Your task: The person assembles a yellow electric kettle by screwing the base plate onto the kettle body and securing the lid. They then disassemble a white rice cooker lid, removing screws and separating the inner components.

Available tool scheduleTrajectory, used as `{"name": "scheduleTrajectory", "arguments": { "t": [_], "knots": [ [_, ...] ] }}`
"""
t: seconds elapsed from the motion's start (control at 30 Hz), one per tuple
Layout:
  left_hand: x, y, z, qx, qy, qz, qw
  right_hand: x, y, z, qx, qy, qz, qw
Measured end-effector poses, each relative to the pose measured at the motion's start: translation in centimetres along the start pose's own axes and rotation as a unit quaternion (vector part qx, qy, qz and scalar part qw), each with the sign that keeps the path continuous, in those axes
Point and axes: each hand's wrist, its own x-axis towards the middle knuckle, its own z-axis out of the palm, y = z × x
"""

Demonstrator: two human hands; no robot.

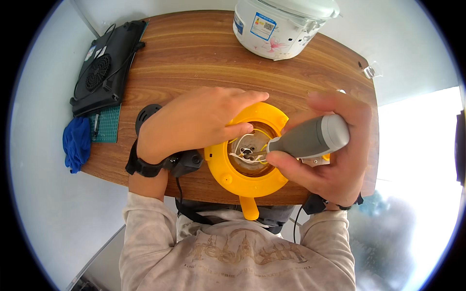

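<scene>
- We cannot tell what the screwdriver (pixel 302 137) touches inside the yellow ring (pixel 224 169).
- Beyond the yellow ring, we see the rice cooker (pixel 279 35) cut off above.

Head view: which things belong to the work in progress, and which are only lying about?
In the job:
Yellow plastic ring-shaped housing, left hand over its rim
Grey-handled metal screwdriver, in the right hand

Apparently just lying about:
White rounded cooker with pink flower
Black flat appliance with round vent
Green rectangular cutting mat
Crumpled blue cloth
</scene>
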Motion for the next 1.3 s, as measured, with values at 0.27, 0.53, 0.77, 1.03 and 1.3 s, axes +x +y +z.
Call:
{"name": "scheduleTrajectory", "arguments": {
  "t": [0.27,0.53,0.77,1.03,1.3],
  "knots": [
    [-0.8,0.5,0.3,0.052,0.06,0.069,0.995,0.1,-0.4,-0.6,0.048,-0.029,0.06,0.997],
    [-1.5,2.9,-1.2,-0.007,-0.016,0.068,0.997,0.1,-1.8,-0.9,0.07,-0.045,0.095,0.992],
    [-2.2,2.1,0.5,0.026,0.028,0.082,0.996,-0.5,-2.6,-2.2,0.024,-0.041,0.146,0.988],
    [-4.2,2.4,0.7,0.019,-0.004,0.06,0.998,-1.9,-2.5,-1.1,0.079,0.009,0.07,0.994],
    [-5.4,2.9,1.5,-0.033,-0.012,0.032,0.999,-2.4,-2.4,-1.6,0.055,0.002,0.029,0.998]
  ]
}}
